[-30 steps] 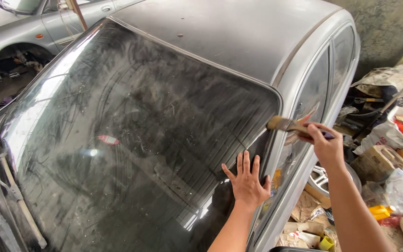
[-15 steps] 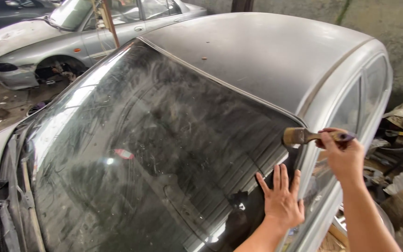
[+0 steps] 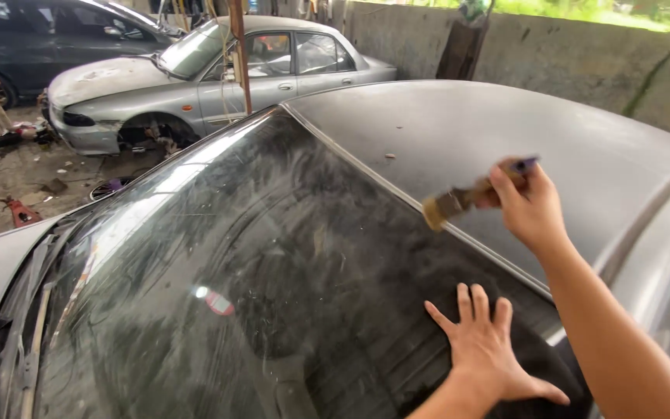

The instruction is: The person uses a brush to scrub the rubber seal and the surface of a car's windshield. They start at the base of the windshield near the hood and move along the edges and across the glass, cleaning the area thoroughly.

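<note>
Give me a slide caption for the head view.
Left hand flat on dusty windshield; right hand holds a paintbrush over the roof edge.

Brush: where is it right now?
Head view, right of centre: the brush is in the right hand, raised over the top edge of the windscreen, beside the roof.

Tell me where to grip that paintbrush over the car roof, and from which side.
Grip the paintbrush by its handle end, coming from the right, as the right hand does now. The bristles point left and slightly down toward the windshield, so the handle is the only firm, clean part. The left hand rests flat on the glass.
</note>
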